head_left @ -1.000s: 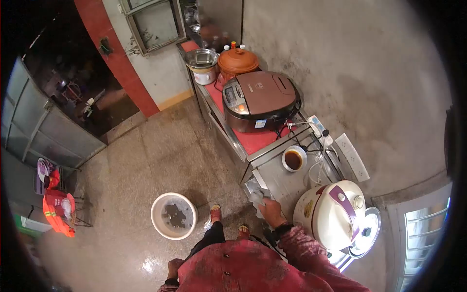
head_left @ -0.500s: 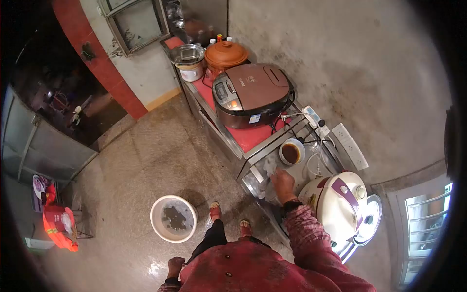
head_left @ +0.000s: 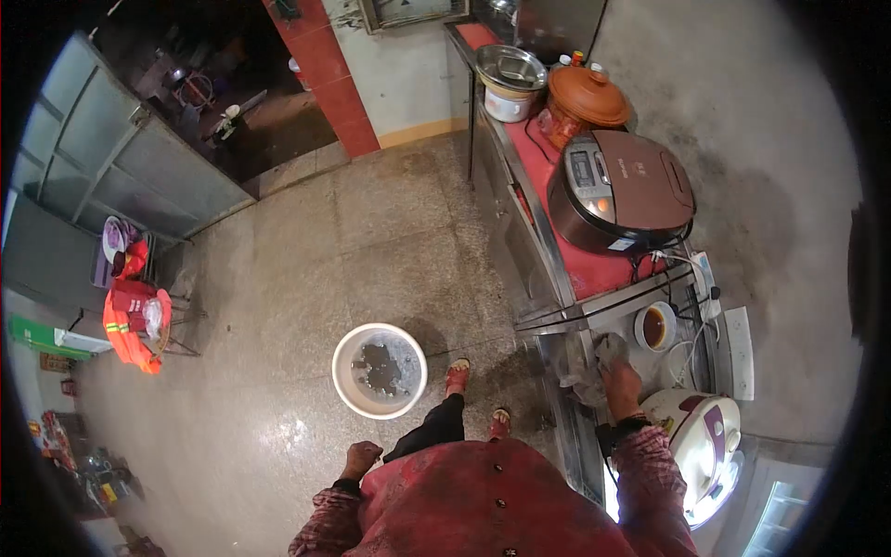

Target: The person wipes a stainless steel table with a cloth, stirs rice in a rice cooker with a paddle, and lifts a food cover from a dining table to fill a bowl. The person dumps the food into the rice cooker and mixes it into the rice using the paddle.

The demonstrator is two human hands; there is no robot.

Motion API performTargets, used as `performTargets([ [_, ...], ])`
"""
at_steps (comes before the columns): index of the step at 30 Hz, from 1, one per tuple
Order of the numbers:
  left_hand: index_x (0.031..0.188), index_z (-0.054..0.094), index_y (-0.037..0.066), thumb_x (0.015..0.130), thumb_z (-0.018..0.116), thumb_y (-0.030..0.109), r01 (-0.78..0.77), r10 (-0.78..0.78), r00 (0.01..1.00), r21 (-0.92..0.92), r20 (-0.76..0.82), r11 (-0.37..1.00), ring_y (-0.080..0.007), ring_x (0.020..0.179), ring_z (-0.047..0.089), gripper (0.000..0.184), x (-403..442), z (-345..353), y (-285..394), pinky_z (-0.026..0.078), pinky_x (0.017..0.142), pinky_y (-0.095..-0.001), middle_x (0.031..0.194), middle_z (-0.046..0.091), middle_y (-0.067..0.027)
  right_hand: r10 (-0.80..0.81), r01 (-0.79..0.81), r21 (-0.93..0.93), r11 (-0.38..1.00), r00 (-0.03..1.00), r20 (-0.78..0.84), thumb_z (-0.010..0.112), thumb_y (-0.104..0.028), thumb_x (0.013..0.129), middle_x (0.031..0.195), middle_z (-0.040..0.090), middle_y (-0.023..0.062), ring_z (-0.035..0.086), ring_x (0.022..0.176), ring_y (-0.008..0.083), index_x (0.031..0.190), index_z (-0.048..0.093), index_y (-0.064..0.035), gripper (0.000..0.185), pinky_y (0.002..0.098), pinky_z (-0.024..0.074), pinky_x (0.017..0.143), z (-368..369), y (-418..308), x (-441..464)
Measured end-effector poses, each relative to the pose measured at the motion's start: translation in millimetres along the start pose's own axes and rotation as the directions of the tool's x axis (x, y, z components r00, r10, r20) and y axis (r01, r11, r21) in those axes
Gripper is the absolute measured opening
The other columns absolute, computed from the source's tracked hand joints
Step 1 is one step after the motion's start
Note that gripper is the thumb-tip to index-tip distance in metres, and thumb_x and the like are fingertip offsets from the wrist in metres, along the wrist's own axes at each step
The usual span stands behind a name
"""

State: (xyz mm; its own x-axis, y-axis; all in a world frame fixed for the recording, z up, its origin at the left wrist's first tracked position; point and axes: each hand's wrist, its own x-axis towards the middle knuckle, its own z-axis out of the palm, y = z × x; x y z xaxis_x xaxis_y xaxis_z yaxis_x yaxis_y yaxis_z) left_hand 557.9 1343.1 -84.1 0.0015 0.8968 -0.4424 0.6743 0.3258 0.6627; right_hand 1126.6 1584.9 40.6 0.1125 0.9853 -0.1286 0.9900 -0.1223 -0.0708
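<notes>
My right hand (head_left: 622,385) is closed on a thin, crumpled clear plastic bag (head_left: 582,376) at the near edge of the metal counter. Just beyond my fingers stands a white bowl (head_left: 642,327) holding dark brown liquid. A white and purple electric cooker (head_left: 687,429) sits close beside my right forearm. My left hand (head_left: 362,459) hangs by my left side with its fingers curled in, and no object shows in it. Near that hand, on the floor, rests a white basin (head_left: 342,373) with greyish water in it.
A brown rice cooker (head_left: 631,186), a clay pot (head_left: 587,96) and a steel-topped pot (head_left: 510,79) line the red-topped counter. Cables and a power strip (head_left: 740,353) lie along the wall. Orange clothing (head_left: 130,325) covers a chair at left, near a metal door (head_left: 139,148).
My view has turned, so the counter and basin appear further right. My right hand has moved back from the bowl with the plastic bag. My left hand has risen slightly.
</notes>
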Motion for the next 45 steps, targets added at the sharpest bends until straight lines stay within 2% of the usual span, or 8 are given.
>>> performTargets([
  [2, 0.070, 0.067, 0.006, 0.078, 0.065, 0.024, -0.002, 0.004, 1.000, -0.100, 0.019, 0.995, -0.0177, 0.063, 0.065, 0.020, -2, 3, -21, 0.052, 0.061, -0.0312, 0.070, 0.067, -0.0077, 0.023, -0.022, -0.053, 0.998, 1.000, 0.015, 0.063, -0.031, 0.080, 0.080, 0.064, 0.0157, 0.063, 0.072, 0.0346, 0.089, 0.060, -0.0060, 0.027, 0.0457, 0.0484, 0.060, -1, -5, -1],
  [5, 0.072, 0.069, 0.008, 0.074, 0.068, 0.032, -0.144, 0.116, 0.980, 0.169, 0.161, 0.975, -0.0197, 0.066, 0.065, 0.024, 14, -3, -33, 0.052, 0.064, -0.0335, 0.075, 0.068, -0.0081, 0.064, -0.059, -0.093, 0.994, 0.997, 0.050, 0.067, -0.028, 0.075, 0.081, 0.063, 0.0153, 0.062, 0.074, 0.0355, 0.094, 0.058, -0.0057, 0.030, 0.0456, 0.0488, 0.062, 33, 16, 0],
  [11, 0.076, 0.069, 0.005, 0.071, 0.071, 0.045, 0.180, -0.176, 0.983, -0.082, 0.055, 0.980, -0.0308, 0.078, 0.066, 0.040, 98, -30, 20, 0.052, 0.072, -0.0402, 0.076, 0.068, -0.0133, 0.123, -0.122, -0.020, 0.992, 0.992, 0.027, 0.071, -0.026, 0.069, 0.085, 0.062, 0.0159, 0.062, 0.076, 0.0364, 0.097, 0.056, -0.0063, 0.038, 0.0464, 0.0489, 0.064, 54, 22, -5],
  [16, 0.107, 0.063, 0.005, 0.070, 0.070, 0.052, -0.295, 0.274, 0.955, 0.254, 0.114, 0.921, -0.0339, 0.092, 0.063, 0.060, 219, -30, 110, 0.049, 0.081, -0.0428, 0.095, 0.066, -0.0192, 0.143, -0.145, 0.039, 0.989, 0.989, 0.041, 0.066, -0.022, 0.073, 0.081, 0.060, 0.0183, 0.061, 0.071, 0.0378, 0.092, 0.055, -0.0069, 0.027, 0.0474, 0.0488, 0.059, 35, 9, -3],
  [19, 0.123, 0.052, 0.004, 0.071, 0.070, 0.052, -0.216, 0.201, 0.969, 0.096, 0.144, 0.972, -0.0374, 0.106, 0.056, 0.073, 251, -66, 282, 0.044, 0.090, -0.0434, 0.115, 0.059, -0.0220, 0.071, -0.069, 0.065, 0.995, 0.997, -0.018, 0.064, -0.021, 0.074, 0.079, 0.060, 0.0179, 0.061, 0.068, 0.0377, 0.092, 0.055, -0.0066, 0.024, 0.0478, 0.0490, 0.058, 31, 9, -4],
  [27, 0.131, 0.042, 0.002, 0.071, 0.073, 0.036, -0.728, 0.752, 0.659, 0.237, -0.016, 0.643, -0.0359, 0.117, 0.045, 0.076, 329, -67, 499, 0.039, 0.096, -0.0438, 0.130, 0.047, -0.0188, 0.038, -0.025, 0.226, 0.974, 0.998, -0.055, 0.059, -0.018, 0.078, 0.073, 0.062, 0.0179, 0.062, 0.065, 0.0369, 0.096, 0.057, -0.0048, 0.022, 0.0477, 0.0478, 0.056, 35, 15, -10],
  [39, 0.135, 0.034, 0.002, 0.061, 0.077, 0.045, -0.745, 0.833, 0.478, 0.632, 0.279, 0.215, -0.0353, 0.133, 0.029, 0.096, 420, -63, 609, 0.032, 0.101, -0.0509, 0.143, 0.031, -0.0180, 0.129, -0.155, 0.299, 0.942, 0.986, 0.105, 0.067, -0.027, 0.071, 0.085, 0.062, 0.0186, 0.061, 0.072, 0.0380, 0.110, 0.057, -0.0074, 0.044, 0.0469, 0.0482, 0.061, 20, 14, -1],
  [45, 0.138, 0.028, -0.004, 0.065, 0.067, 0.059, -0.830, 0.838, 0.420, 0.521, 0.348, 0.199, -0.0354, 0.136, 0.024, 0.103, 443, -67, 597, 0.028, 0.105, -0.0500, 0.146, 0.025, -0.0223, 0.196, -0.212, 0.355, 0.911, 0.977, 0.080, 0.067, -0.027, 0.072, 0.084, 0.062, 0.0181, 0.061, 0.071, 0.0381, 0.096, 0.061, -0.0054, 0.033, 0.0461, 0.0482, 0.061, 17, 7, -1],
])
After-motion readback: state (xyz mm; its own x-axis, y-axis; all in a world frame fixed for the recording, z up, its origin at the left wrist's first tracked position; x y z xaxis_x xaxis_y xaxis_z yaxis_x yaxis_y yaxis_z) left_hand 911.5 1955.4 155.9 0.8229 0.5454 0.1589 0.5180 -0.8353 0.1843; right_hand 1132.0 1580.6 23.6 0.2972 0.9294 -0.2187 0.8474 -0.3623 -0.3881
